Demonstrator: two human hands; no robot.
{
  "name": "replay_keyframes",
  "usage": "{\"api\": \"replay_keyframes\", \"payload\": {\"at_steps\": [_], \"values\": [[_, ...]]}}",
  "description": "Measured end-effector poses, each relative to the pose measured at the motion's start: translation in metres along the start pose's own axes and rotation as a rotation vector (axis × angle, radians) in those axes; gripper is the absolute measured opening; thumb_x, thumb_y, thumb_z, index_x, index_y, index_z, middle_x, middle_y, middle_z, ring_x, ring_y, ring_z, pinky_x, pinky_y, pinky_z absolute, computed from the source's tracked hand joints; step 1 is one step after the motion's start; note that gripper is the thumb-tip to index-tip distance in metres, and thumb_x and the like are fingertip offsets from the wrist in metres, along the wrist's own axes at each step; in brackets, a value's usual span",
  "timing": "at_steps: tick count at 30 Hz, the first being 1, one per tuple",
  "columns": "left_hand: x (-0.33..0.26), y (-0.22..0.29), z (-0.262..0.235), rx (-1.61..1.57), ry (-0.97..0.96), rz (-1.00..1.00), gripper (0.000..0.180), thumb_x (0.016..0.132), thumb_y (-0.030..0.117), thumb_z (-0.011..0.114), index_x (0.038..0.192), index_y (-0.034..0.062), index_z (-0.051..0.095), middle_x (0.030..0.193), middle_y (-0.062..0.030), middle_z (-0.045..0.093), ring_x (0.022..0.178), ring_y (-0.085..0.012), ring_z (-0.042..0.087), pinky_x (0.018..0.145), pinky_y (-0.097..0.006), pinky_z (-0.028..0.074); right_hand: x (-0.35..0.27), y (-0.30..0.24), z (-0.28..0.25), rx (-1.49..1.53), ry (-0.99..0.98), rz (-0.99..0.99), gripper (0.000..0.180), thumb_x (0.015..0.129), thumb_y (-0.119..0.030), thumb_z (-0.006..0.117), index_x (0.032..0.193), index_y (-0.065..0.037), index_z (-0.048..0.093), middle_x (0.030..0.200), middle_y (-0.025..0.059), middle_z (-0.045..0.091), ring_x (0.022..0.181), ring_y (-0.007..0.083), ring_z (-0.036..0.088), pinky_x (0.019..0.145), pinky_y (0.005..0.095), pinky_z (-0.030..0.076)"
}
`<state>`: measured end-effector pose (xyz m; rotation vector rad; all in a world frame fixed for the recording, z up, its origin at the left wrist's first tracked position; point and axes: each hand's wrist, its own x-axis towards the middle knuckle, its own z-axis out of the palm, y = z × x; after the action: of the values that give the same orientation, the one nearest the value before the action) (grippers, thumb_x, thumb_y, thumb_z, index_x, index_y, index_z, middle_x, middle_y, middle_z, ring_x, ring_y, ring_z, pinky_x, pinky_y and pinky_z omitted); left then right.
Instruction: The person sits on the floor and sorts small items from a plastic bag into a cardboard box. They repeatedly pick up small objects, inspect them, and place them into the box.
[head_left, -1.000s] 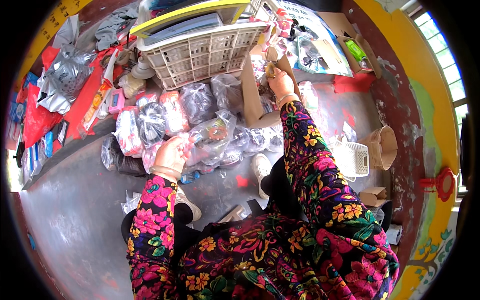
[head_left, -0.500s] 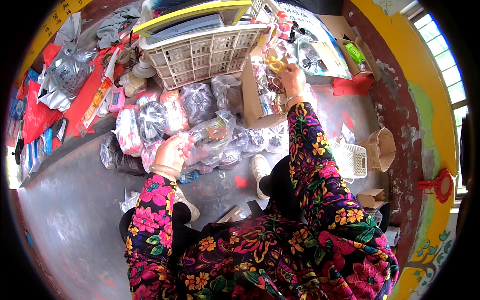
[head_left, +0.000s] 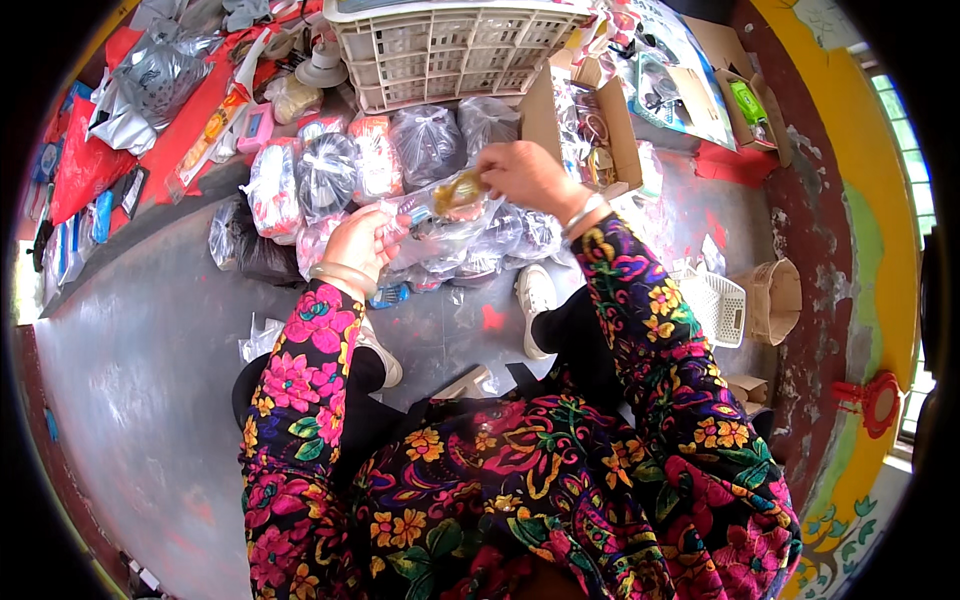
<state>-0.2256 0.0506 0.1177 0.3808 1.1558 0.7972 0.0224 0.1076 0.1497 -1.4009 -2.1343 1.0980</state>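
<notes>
My left hand [head_left: 358,246] pinches one end of a clear plastic bag [head_left: 432,238], holding it above the filled bags on the floor. My right hand [head_left: 530,180] is closed on a yellow-gold item [head_left: 459,196] at the bag's other end. Glare and the film hide what kind of item it is, and whether it lies inside the bag or against it. Just beyond my right hand stands an open cardboard box [head_left: 622,140] of small mixed goods.
Several tied bags, among them a dark-filled one [head_left: 424,142], crowd the floor ahead. A beige plastic crate [head_left: 450,65] stands behind them. To the right are a white basket [head_left: 716,308] and a brown paper bag [head_left: 772,300]. A red plastic bag [head_left: 88,172] lies far left.
My right hand has moved left and nearer, from above the cardboard box to the clear bag, carrying the yellow item. My left hand still grips the bag. The view has shifted slightly.
</notes>
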Motion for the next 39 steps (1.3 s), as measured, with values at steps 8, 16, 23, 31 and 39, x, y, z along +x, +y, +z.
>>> {"api": "replay_keyframes", "payload": {"at_steps": [8, 16, 23, 31, 39], "values": [[0.003, -0.002, -0.002, 0.023, -0.015, 0.018, 0.021, 0.082, 0.015, 0.047, 0.101, 0.0075, 0.052, 0.091, -0.0068, 0.061, 0.079, -0.0139, 0.057, 0.064, -0.026, 0.042, 0.034, 0.023, 0.074, -0.048, -0.246, 0.029, 0.013, 0.069, -0.012, 0.052, 0.078, -0.008, 0.061, 0.065, 0.0103, 0.061, 0.065, 0.0243, 0.061, 0.061, 0.0327, 0.047], [0.0, 0.0, 0.003, 0.005, 0.003, 0.031, 0.021, 0.081, 0.016, 0.049, 0.099, 0.0077, 0.052, 0.088, -0.0059, 0.061, 0.075, -0.013, 0.055, 0.063, -0.027, 0.04, 0.031, 0.03, 0.116, -0.628, -0.311, 0.245, 0.023, 0.073, -0.016, 0.054, 0.089, -0.003, 0.063, 0.089, 0.0138, 0.063, 0.082, 0.0263, 0.062, 0.07, 0.0341, 0.048], [-0.002, 0.002, 0.004, -0.019, -0.005, 0.017, 0.015, 0.081, 0.015, 0.051, 0.094, 0.0064, 0.052, 0.088, -0.0099, 0.061, 0.075, -0.0159, 0.058, 0.062, -0.027, 0.043, 0.024, 0.014, 0.099, -0.652, -0.355, 0.367, 0.023, 0.076, -0.018, 0.054, 0.092, -0.005, 0.063, 0.096, 0.0128, 0.061, 0.091, 0.0255, 0.059, 0.074, 0.0336, 0.047], [0.004, -0.003, -0.001, -0.088, -0.005, 0.02, 0.019, 0.081, 0.013, 0.05, 0.099, 0.0049, 0.052, 0.087, -0.0101, 0.061, 0.076, -0.0164, 0.058, 0.061, -0.028, 0.044, 0.025, -0.004, 0.06, -0.552, -0.252, 0.002, 0.02, 0.069, -0.014, 0.052, 0.077, 0.001, 0.063, 0.078, 0.02, 0.061, 0.079, 0.0313, 0.06, 0.068, 0.0359, 0.047], [0.005, -0.001, 0.001, -0.102, -0.027, 0.022, 0.016, 0.081, 0.011, 0.049, 0.095, 0.0039, 0.052, 0.087, -0.0113, 0.061, 0.075, -0.0174, 0.058, 0.058, -0.028, 0.044, 0.004, 0.097, -0.102, -0.378, 0.581, 0.278, 0.015, 0.072, -0.017, 0.053, 0.073, -0.005, 0.062, 0.053, 0.0057, 0.058, 0.048, 0.0145, 0.058, 0.048, 0.0264, 0.045]]}}
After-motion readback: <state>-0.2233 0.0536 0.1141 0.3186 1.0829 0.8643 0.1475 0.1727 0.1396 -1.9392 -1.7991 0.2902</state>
